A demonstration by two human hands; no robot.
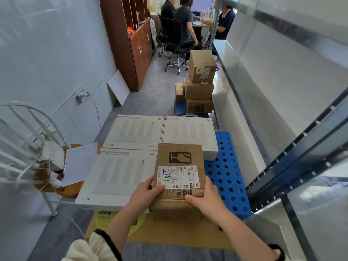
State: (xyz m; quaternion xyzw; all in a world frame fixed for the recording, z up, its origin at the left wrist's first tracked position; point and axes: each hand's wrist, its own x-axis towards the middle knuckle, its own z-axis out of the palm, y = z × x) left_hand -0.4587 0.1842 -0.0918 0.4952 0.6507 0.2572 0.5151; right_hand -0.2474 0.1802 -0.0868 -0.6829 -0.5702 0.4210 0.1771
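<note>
Head view: the cardboard parcel (178,178) lay straight ahead of the person, its long axis running away from them, with the fragile mark at the far end and the shipping label (178,177) nearer. Both grips had it by the near end. The left grip (147,193) was curled round the left side with the thumb up by the label's corner. The right grip (205,196) was curled round the right side, thumb across the top. Neither was nearer than the other, so the parcel sat evenly between them. Whether it rested or was lifted could not be told.

Under and beside it lay three white flat boxes (120,176), touching edge to edge, and a blue perforated pallet (227,176) to the right. Beyond stood a stack of brown cartons (200,81). Metal shelving (282,129) lined the right side, and a white chair (37,147) with papers (79,162) stood to the left. That left a narrow aisle.
</note>
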